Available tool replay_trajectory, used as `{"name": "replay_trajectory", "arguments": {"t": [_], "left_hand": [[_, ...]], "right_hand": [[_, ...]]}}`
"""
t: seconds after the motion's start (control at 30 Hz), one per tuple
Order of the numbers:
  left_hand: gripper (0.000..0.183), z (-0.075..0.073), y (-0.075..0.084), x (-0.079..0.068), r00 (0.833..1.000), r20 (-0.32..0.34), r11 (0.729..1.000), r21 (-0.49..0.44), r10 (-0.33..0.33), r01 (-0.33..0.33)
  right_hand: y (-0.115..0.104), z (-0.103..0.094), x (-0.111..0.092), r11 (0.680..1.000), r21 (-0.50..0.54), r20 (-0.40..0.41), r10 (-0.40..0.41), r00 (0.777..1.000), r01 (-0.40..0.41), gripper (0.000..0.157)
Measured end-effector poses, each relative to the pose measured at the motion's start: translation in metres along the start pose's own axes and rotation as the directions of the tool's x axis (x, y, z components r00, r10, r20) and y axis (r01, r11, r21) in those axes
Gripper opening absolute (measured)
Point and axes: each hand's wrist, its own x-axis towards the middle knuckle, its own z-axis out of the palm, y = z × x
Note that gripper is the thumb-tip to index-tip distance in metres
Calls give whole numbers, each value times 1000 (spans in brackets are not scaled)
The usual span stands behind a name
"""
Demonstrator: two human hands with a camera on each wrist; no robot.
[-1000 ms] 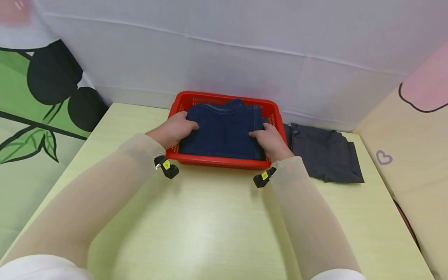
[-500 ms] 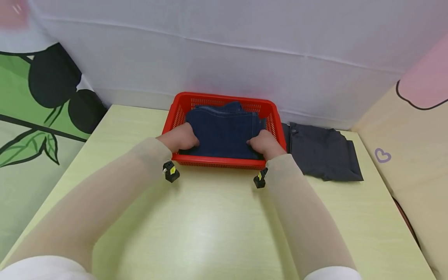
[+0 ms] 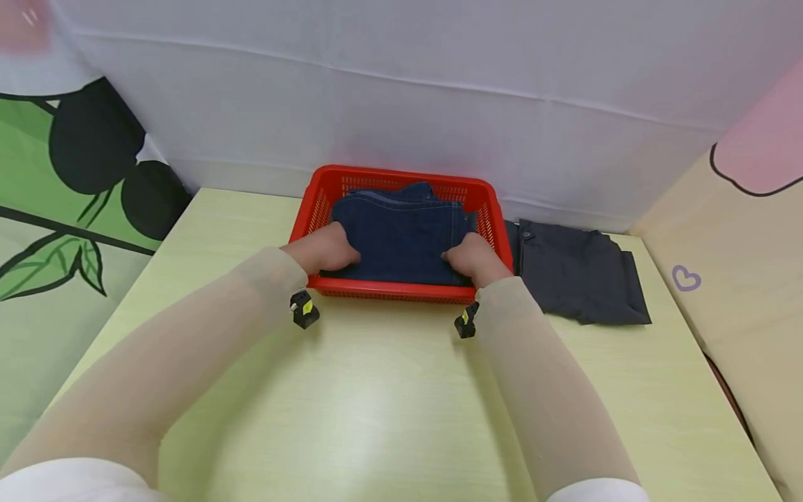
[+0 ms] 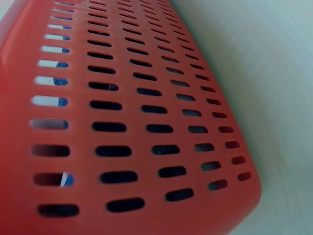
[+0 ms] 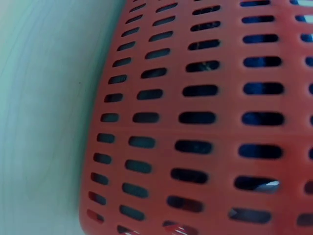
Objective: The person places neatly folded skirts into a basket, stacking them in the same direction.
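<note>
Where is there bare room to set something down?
The widest bare patch of table lies before the red basket, between the sleeves; others lie left of the basket and before the dark folded garment. The basket is crowded with folded denim, left grip and right grip; the garment crowds its right side.

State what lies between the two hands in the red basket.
Folded dark-blue denim lies between the left hand and the right hand, inside the red basket; the head view shows it.
</note>
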Motion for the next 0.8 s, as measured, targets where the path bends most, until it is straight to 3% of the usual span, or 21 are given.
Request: {"name": "replay_trajectory", "arguments": {"t": [0.27,0.4,0.53,0.63,0.8], "left_hand": [[71,-4,3,-7,999,-12,997,-64,-35,35],[46,-9,9,-16,999,-49,1000,-19,1,-2],[37,-20,14,-28,992,-120,1000,17,26,-24],[39,-28,11,-38,982,-186,999,-14,29,-32],[51,-39,-1,-51,946,-322,998,-36,46,-60]], "right_hand": [[-1,-2,-5,1000,3,11,-17,1000,17,68],[-2,-5,-9,998,-51,18,-26,999,27,68],[-4,-14,-23,991,-132,29,-33,999,37,76],[-6,-23,-35,987,-142,38,-65,997,69,79],[0,-44,-56,992,-25,39,-126,991,127,76]]}}
